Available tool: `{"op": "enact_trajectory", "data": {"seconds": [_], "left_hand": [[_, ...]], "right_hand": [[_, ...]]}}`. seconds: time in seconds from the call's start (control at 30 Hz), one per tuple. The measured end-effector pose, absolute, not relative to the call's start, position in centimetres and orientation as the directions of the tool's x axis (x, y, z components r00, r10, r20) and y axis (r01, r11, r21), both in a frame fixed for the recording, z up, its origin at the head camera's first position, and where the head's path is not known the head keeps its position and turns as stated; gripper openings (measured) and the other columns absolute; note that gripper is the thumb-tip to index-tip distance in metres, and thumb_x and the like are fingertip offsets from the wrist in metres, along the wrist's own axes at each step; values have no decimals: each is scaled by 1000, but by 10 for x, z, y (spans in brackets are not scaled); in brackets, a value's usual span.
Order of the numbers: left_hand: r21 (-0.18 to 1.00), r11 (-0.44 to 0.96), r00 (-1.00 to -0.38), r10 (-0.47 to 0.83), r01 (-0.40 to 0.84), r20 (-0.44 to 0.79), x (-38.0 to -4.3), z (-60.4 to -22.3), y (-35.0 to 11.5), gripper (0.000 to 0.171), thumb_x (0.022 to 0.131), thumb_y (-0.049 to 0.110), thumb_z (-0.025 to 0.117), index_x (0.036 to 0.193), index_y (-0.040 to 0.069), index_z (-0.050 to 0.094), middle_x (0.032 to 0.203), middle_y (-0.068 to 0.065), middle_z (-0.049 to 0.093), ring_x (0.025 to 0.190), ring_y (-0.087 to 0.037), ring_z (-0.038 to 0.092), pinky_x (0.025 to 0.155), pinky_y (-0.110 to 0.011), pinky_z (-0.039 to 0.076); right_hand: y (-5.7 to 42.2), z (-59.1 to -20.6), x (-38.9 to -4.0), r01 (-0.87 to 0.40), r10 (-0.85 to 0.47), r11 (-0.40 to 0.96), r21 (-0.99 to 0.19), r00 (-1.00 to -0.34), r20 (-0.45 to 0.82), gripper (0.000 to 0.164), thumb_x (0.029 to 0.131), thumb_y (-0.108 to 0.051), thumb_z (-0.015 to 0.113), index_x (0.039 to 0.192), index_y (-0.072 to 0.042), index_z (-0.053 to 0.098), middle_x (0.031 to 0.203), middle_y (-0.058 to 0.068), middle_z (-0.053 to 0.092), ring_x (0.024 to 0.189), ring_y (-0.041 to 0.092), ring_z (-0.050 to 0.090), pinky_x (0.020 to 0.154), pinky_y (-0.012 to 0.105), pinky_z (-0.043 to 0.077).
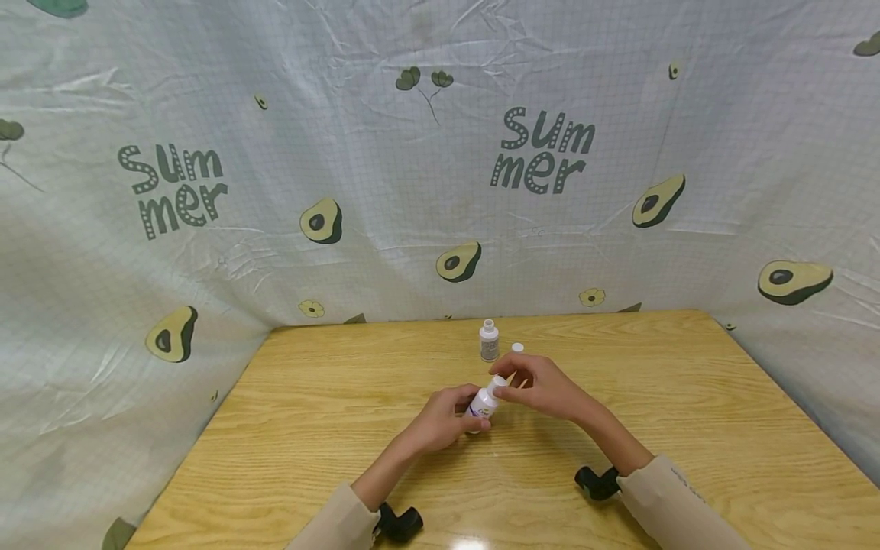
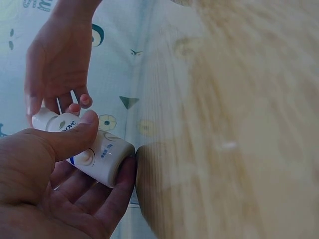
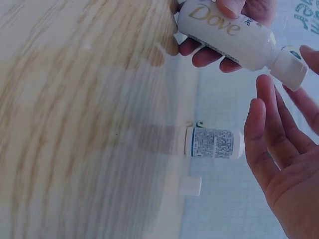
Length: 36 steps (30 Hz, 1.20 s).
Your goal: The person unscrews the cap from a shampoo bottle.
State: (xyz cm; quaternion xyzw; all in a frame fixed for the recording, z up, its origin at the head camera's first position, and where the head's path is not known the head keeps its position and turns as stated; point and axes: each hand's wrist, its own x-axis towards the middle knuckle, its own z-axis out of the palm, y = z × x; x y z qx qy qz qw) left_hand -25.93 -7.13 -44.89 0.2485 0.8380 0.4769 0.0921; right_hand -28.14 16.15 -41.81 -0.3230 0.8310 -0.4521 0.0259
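A white Dove bottle (image 1: 483, 405) leans in my left hand (image 1: 440, 422), tilted up toward the right. My left thumb presses the bottle's side and the fingers wrap under its base, as the left wrist view shows. At the bottle's mouth end is a white cap (image 3: 290, 68), and my right hand (image 1: 546, 388) pinches it between thumb and fingertips. Its other fingers are spread beneath the cap. A narrow neck shows between cap and bottle shoulder. Past my hands stands a second white bottle (image 1: 489, 344), uncapped, with a grey printed label.
Right of the second bottle, a loose white cap (image 1: 518, 347) sits on the wooden table (image 1: 330, 428), partly behind my right hand. A pale curtain (image 1: 385, 176) printed with avocados hangs along the table's back and sides. Black wrist mounts (image 1: 596, 483) hang below both forearms.
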Motion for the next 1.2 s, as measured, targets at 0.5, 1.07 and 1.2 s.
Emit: {"op": "enact_trajectory", "data": {"seconds": [0.5, 1.07, 1.2], "left_hand": [[842, 432, -860, 505, 324, 72, -259, -448, -72, 34, 95, 15, 76, 127, 7, 68, 119, -8, 72, 119, -28, 70, 94, -41, 57], [843, 429, -860, 504, 326, 76, -260, -449, -72, 34, 94, 14, 77, 126, 6, 68, 118, -10, 72, 118, -29, 69, 94, -43, 56], [837, 435, -859, 507, 331, 76, -260, -449, -72, 34, 94, 15, 77, 126, 7, 68, 118, -9, 72, 118, -28, 69, 95, -41, 56]], "right_hand": [[160, -417, -279, -520, -586, 334, -786, -768, 259, 27, 96, -8, 71, 122, -3, 68, 119, 18, 69, 85, 11, 65, 74, 25, 56], [159, -419, -279, -523, -574, 354, -775, -776, 261, 24, 94, -8, 72, 118, -3, 69, 114, 13, 70, 82, 10, 63, 73, 25, 55], [159, -419, -279, -522, -560, 374, -767, -786, 262, 26, 95, -15, 74, 119, -5, 69, 112, 11, 71, 82, 10, 64, 73, 25, 55]]}}
